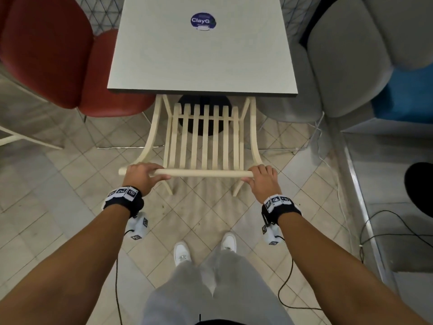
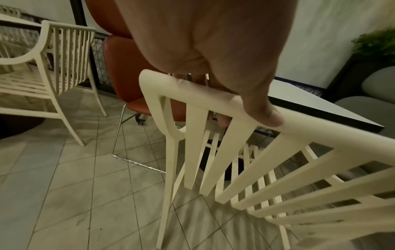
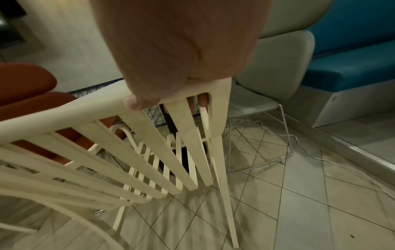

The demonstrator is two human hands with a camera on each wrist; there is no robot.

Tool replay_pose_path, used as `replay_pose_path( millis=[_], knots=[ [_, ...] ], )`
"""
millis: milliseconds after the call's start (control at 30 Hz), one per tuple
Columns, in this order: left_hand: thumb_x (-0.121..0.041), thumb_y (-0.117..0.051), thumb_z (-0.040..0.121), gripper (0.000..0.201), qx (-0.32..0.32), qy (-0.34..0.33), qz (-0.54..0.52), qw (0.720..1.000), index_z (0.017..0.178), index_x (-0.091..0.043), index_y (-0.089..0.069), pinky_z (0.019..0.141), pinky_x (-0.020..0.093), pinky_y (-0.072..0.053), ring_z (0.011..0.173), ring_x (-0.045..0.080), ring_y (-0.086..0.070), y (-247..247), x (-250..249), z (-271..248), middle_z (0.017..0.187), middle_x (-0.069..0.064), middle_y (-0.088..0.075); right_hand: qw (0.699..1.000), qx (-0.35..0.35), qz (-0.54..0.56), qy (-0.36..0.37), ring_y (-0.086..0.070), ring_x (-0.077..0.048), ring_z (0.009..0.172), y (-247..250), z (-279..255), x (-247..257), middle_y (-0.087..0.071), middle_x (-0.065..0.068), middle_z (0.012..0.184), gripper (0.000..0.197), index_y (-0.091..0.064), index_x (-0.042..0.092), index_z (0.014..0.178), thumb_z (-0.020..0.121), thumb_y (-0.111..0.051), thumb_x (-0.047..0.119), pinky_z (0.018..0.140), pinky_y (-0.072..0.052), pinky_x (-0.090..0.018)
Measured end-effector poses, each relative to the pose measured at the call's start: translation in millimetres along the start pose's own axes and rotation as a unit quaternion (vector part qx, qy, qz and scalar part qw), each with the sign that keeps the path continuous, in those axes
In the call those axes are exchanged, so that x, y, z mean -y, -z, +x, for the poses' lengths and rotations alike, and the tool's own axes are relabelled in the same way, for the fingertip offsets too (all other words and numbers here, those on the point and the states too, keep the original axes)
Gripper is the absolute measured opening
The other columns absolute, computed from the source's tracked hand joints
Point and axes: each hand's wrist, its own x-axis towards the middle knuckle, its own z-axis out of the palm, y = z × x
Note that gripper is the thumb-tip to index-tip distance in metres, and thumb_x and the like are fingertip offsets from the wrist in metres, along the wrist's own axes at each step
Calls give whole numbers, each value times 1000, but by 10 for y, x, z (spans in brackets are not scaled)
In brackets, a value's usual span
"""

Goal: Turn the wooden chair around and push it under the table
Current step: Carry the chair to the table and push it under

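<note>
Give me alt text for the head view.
Both hands, left hand and right hand, grip the top rail of a cream slatted chair, its front tucked under a grey table; red chair left, grey chair right.

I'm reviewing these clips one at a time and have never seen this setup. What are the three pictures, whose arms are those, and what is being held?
No robot here: a person wears three cameras. The head view looks down from their forehead; the other two look along each wrist from the black marker-covered wristbands.

The left hand and the right hand each grip one end of the top rail of a cream slatted wooden chair. The wrist views show the same grips close up: fingers wrapped over the rail, thumb in front.

The chair's seat faces a pale grey square table, its front already under the table edge. On the table lies only a round blue sticker. A red padded chair stands left, a grey padded chair right, on a tiled floor.
</note>
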Motion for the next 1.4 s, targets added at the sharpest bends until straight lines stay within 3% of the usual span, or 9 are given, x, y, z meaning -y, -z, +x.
replay_pose_path(
  millis=[100,233,367,433,600,733,1066,1400],
  knots=[
    [-59,-77,73,34,1,31,-12,999,98,-36,-77,82,38,-54,87,22,-65,61,44,132,96,1,-78,1000,26,9,-12,-52,-31,95,27,220,-21,-63,-10,103,69,-63,14,111,95,-24,69,94,-40,-45],
    [-50,-76,79,38,-14,43,12,999,110,-27,-77,94,45,-50,101,33,-64,96,109,222,106,6,-79,999,41,16,-23,-54,-33,102,93,435,-16,-65,-11,107,98,-63,13,114,83,1,80,101,-38,-47],
    [-43,-76,82,37,-22,47,28,998,113,-22,-77,98,48,-47,103,37,-62,83,106,240,108,11,-77,998,56,16,-21,-55,-32,106,131,506,-59,-65,-10,110,104,-62,14,116,77,3,85,103,-38,-46],
    [-38,-77,83,36,-24,48,28,998,112,-19,-77,98,47,-46,104,38,-61,68,68,233,108,13,-77,998,57,13,-22,-56,-32,106,148,499,-68,-66,-10,109,101,-63,12,114,79,-2,84,103,-38,-45],
    [-37,-76,84,36,-17,54,21,998,116,-19,-77,99,45,-41,107,37,-59,-21,12,195,110,14,-76,997,71,11,-19,-58,-31,106,249,491,-159,-67,-10,108,70,-64,10,111,88,-36,69,102,-39,-43],
    [-39,-73,86,36,-14,56,18,998,117,-21,-76,103,45,-38,112,36,-56,-122,-69,123,111,11,-76,997,71,18,-19,-59,-29,106,281,496,-283,-68,-8,108,55,-64,11,111,92,-50,61,102,-39,-42],
    [-40,-71,88,35,1,46,43,998,117,-21,-75,103,45,-36,109,36,-57,-121,-102,84,110,11,-76,997,54,43,-41,-57,-30,106,260,363,-262,-67,-10,107,48,-65,8,110,93,-58,53,106,-37,-43],
    [-41,-73,86,31,1,47,53,997,110,-22,-76,98,45,-42,102,36,-61,-48,-116,77,101,11,-77,996,41,60,-52,-55,-32,107,185,280,-222,-68,-11,106,45,-66,8,109,92,-60,50,104,-37,-43]
  ],
)
